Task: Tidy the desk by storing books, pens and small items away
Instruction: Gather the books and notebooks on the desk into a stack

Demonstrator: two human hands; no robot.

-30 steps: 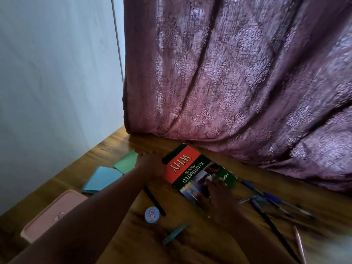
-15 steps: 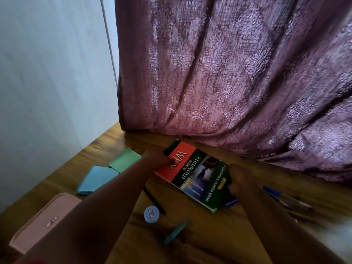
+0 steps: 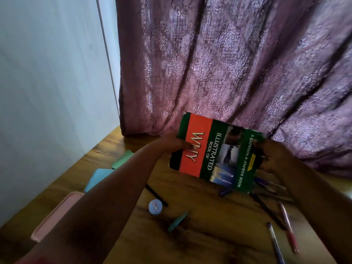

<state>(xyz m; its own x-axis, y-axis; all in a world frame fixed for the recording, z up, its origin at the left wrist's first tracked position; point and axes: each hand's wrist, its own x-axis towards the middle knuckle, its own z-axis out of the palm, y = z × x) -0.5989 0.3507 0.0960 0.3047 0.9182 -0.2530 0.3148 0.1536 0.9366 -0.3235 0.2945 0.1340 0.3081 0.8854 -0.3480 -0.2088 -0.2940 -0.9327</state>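
Observation:
A green and red book [image 3: 215,151] titled "Illustrated Book of Why" is lifted off the wooden desk [image 3: 200,235] and tilted toward me. My left hand [image 3: 171,144] grips its left edge, thumb on the red band. My right hand [image 3: 274,157] grips its right edge. Several pens [image 3: 285,221] lie scattered on the desk below and right of the book. A black pen [image 3: 157,196] lies under my left forearm. A small round blue item [image 3: 155,206] and a teal clip [image 3: 178,221] rest in front.
A pink box [image 3: 55,214] sits at the desk's left front edge. Blue paper [image 3: 97,178] and green paper [image 3: 122,159] lie near the white wall [image 3: 47,92]. A purple curtain [image 3: 238,63] hangs against the desk's back edge.
The book lay flat on the desk a second ago; both hands have taken its edges and raised it up in front of the curtain, uncovering pens beneath.

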